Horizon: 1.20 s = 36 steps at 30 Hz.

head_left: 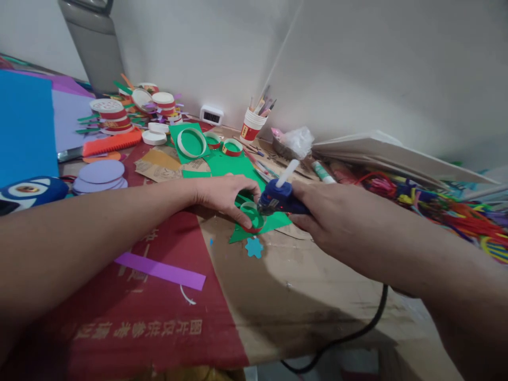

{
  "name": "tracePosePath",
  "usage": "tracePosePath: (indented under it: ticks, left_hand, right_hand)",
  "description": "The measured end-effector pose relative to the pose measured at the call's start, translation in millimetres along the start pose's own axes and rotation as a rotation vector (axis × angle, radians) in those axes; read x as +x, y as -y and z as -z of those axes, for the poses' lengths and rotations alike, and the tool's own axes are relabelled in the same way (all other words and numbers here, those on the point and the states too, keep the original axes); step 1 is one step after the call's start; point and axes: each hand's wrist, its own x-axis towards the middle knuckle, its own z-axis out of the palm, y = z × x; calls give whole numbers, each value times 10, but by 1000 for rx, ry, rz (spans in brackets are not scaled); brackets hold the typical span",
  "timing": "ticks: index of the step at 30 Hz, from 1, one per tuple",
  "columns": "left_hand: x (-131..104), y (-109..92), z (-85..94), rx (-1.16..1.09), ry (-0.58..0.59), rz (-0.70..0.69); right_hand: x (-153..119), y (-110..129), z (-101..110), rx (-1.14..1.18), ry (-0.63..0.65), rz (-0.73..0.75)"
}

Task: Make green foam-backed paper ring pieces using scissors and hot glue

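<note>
Gluing, I judge — my right grip [323, 211] clamps the glue gun [274, 197], left grip [228, 194] the ring [256, 229]; nozzle [261, 205] contact unclear — steadiness needed.

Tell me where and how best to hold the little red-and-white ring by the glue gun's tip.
Hold the ring low on its outer side, probably from the left, where the left hand curls around it; the glue gun takes up the right. It is round, shallow and opens upward, so light pressure from opposite sides should suit.
</note>
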Motion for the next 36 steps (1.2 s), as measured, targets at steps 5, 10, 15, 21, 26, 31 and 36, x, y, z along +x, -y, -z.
tracePosePath:
  ticks: [5, 10, 15, 21, 26, 31, 36]
  left_hand:
    - [-3, -21, -1, 42, -17, 0]
    - [-5, -67, 28, 78, 8, 37]
    - [-5, -50, 48, 85, 18, 30]
    - [-2, -58, 67, 58, 39, 49]
    - [-11, -59, 68, 22, 25, 41]
    - [-10, -23, 69, 1, 12, -6]
    - [-7, -38, 86, 13, 23, 18]
  right_hand:
    - [-98, 14, -159, 36, -56, -68]
    - [-102, 34, -315, 148, -107, -125]
    - [-85, 20, -407, 209, -161, -117]
    - [-171, -64, -481, 371, -184, -149]
    - [-217, -86, -500, 372, -200, -164]
    - [-214, -64, -509, 385, -210, -184]
    - [-195, -47, -585, 492, -219, -195]
